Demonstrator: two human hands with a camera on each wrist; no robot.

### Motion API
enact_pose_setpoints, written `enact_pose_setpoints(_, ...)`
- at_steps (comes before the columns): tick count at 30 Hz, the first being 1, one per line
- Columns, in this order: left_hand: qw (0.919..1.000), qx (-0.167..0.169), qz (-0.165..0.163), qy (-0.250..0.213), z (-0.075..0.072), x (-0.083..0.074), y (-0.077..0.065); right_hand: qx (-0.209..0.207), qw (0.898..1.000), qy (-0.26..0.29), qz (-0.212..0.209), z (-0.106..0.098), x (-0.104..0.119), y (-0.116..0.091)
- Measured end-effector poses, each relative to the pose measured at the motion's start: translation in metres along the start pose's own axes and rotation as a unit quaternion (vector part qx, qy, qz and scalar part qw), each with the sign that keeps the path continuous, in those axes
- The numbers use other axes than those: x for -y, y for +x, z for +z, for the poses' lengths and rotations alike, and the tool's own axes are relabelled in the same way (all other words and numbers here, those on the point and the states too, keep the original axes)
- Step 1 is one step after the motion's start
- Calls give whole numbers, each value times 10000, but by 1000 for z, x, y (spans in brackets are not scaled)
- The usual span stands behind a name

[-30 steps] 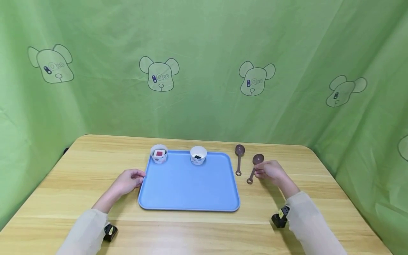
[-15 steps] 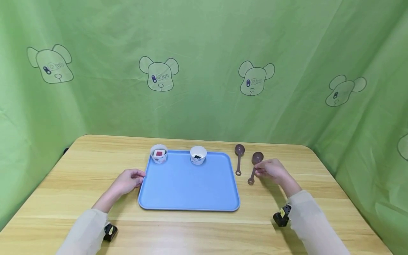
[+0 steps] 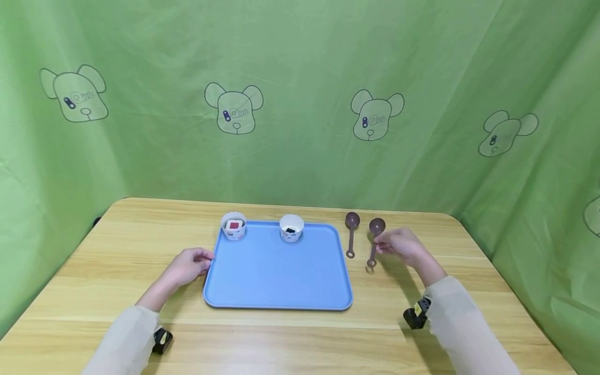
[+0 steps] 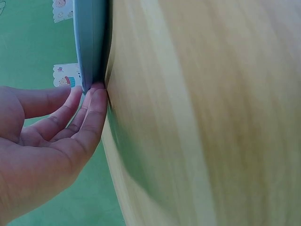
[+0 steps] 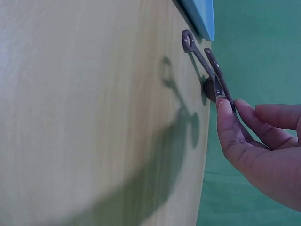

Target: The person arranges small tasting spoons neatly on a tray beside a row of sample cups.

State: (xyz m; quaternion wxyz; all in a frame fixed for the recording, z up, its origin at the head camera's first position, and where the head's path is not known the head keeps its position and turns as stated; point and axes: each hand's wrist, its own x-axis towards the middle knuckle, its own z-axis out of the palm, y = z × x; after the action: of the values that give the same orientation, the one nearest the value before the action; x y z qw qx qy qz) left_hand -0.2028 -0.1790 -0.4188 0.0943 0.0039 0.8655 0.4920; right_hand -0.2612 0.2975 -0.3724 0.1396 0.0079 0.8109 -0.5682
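My right hand (image 3: pixel 398 245) pinches the handle of a brown spoon (image 3: pixel 377 226) between thumb and fingertips. In the right wrist view that spoon is raised over the tabletop and casts a shadow on the wood. A second brown spoon (image 3: pixel 352 221) lies just left of it, beside the blue tray (image 3: pixel 277 276). At the tray's left side rests my left hand (image 3: pixel 187 266), fingers lightly bent. The left wrist view has its fingertips (image 4: pixel 97 89) right at the tray's rim, with the thumb apart from them.
Along the tray's far edge stand two white paper cups. The left cup (image 3: pixel 234 234) contains a white piece with a red square; the right cup (image 3: pixel 291 235) holds something black. The wooden table (image 3: pixel 262 344) ends at a green curtain (image 3: pixel 309 172).
My right hand has lifted the spoon off the table and moved it slightly away from me, its handle turning more upright in view. The left hand stays at the tray.
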Motion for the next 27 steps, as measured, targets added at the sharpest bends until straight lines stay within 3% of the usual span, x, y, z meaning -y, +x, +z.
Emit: enact_pose_setpoints(27, 10000, 64, -26, -20, -2, -3, 0, 269, 9989, -299, -252, 16, 31, 2)
